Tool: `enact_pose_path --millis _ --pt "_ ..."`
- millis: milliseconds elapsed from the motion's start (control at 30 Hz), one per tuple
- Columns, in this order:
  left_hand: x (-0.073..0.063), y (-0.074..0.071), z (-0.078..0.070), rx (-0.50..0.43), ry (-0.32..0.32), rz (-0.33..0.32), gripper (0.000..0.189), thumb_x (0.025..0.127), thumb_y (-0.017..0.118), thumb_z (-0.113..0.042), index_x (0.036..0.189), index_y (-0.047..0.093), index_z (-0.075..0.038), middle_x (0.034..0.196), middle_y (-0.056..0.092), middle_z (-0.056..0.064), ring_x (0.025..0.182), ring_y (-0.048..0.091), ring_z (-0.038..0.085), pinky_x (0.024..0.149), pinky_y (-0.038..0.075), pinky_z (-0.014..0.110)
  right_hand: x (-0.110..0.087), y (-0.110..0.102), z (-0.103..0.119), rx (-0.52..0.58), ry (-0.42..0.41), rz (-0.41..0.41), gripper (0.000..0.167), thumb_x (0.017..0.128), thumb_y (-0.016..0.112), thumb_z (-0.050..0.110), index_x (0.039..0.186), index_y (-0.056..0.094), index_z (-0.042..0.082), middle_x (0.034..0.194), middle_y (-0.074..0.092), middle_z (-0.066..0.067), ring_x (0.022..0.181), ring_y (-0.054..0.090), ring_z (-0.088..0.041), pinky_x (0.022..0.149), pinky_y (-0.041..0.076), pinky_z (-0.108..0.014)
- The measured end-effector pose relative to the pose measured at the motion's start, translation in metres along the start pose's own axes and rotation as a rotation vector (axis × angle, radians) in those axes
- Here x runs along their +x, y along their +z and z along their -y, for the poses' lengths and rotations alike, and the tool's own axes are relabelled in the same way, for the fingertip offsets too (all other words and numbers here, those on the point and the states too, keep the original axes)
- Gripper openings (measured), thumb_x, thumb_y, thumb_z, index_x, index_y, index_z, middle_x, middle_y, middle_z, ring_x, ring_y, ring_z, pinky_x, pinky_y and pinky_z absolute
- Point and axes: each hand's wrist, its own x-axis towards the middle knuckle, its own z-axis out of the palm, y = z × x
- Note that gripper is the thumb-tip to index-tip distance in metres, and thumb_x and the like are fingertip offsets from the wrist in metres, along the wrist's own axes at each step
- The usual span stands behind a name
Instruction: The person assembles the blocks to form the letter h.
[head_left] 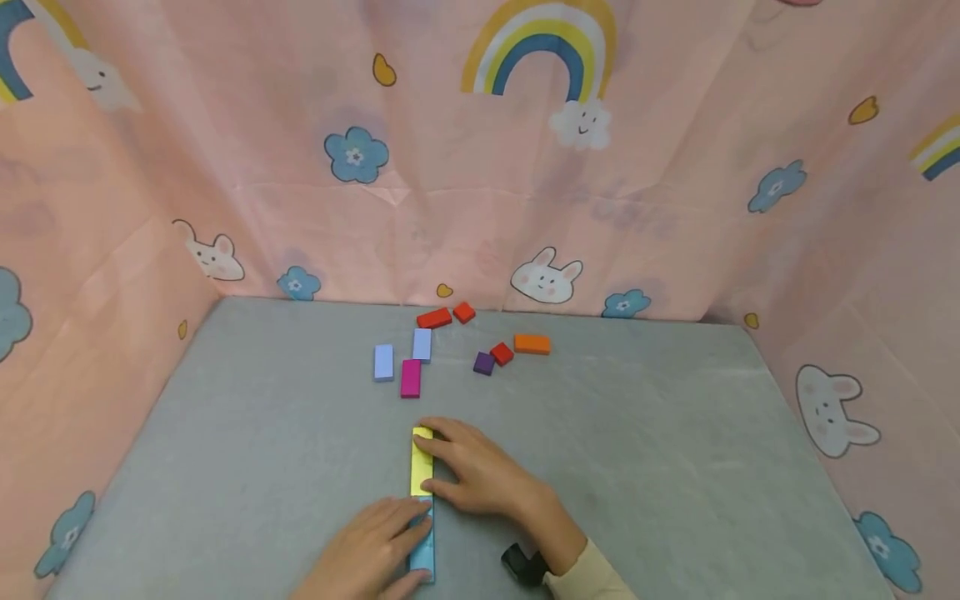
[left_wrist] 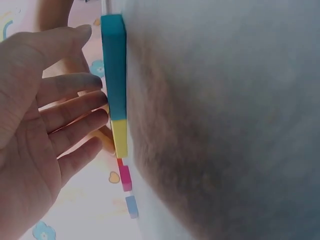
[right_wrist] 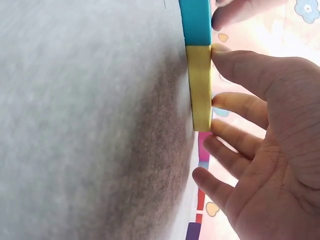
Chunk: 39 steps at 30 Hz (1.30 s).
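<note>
A long yellow block (head_left: 421, 467) and a long blue block (head_left: 425, 552) lie end to end on the grey tabletop, in a line running away from me. Fingertips of my left hand (head_left: 375, 537) rest on the blue block's upper face. My right hand (head_left: 487, 471) touches the top of the yellow block with thumb and fingertips. In the left wrist view the left fingers are fairly straight beside the blue block (left_wrist: 114, 70). From the right wrist, the yellow block (right_wrist: 201, 90) meets the blue one (right_wrist: 196, 22) without a visible gap.
Beyond the hands lie light blue blocks (head_left: 383, 364), a magenta block (head_left: 410, 379), red blocks (head_left: 434, 318), a small purple block (head_left: 484, 363) and an orange block (head_left: 532, 344). A pink printed curtain (head_left: 450, 200) borders the table's back and sides.
</note>
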Motion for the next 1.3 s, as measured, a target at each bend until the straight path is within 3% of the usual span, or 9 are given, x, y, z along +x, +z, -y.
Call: enact_pose_path --millis 167,333,600,967,1300 --pt "0.007 -0.011 0.006 -0.103 -0.138 0.057 0.049 0.098 0.075 -0.046 0.134 0.073 -0.012 0.135 0.069 -0.001 0.122 0.065 0.019 0.104 0.06 0.043 0.001 -0.001 0.0 0.009 0.014 -0.001 0.059 0.102 0.072 0.033 0.155 0.055 0.014 0.165 0.049 -0.003 0.152 0.048 -0.021 0.129 0.042 -0.045" --pt "0.01 -0.017 0.012 -0.117 -0.207 0.039 0.055 0.09 0.084 -0.042 0.136 0.072 -0.013 0.133 0.07 -0.001 0.121 0.066 0.018 0.104 0.061 0.042 0.001 -0.002 -0.001 0.012 0.014 -0.003 0.059 0.102 0.071 0.033 0.155 0.055 0.013 0.164 0.05 -0.004 0.151 0.05 -0.022 0.127 0.044 -0.046" --pt "0.021 -0.021 0.019 -0.123 -0.225 0.085 0.066 0.088 0.085 -0.047 0.143 0.068 -0.014 0.147 0.065 0.005 0.133 0.063 0.024 0.111 0.057 0.046 -0.002 -0.009 -0.006 0.052 0.041 -0.077 0.051 0.104 0.069 0.03 0.151 0.059 0.014 0.162 0.053 -0.005 0.15 0.053 -0.023 0.124 0.047 -0.047" --pt "0.038 -0.022 0.028 -0.206 -0.258 0.239 0.079 0.084 0.085 -0.054 0.147 0.064 -0.012 0.161 0.055 0.007 0.145 0.056 0.028 0.119 0.051 0.052 -0.002 -0.018 -0.015 0.109 0.088 -0.146 0.048 0.105 0.067 0.029 0.151 0.06 0.014 0.159 0.056 -0.005 0.147 0.055 -0.025 0.122 0.049 -0.05" --pt "0.043 -0.026 0.026 -0.204 -0.287 0.265 0.077 0.08 0.088 -0.051 0.144 0.067 -0.012 0.157 0.06 0.006 0.144 0.058 0.028 0.117 0.052 0.054 0.001 -0.019 -0.017 0.132 0.079 -0.208 0.048 0.104 0.069 0.023 0.149 0.061 0.01 0.155 0.059 -0.008 0.144 0.057 -0.028 0.119 0.052 -0.052"
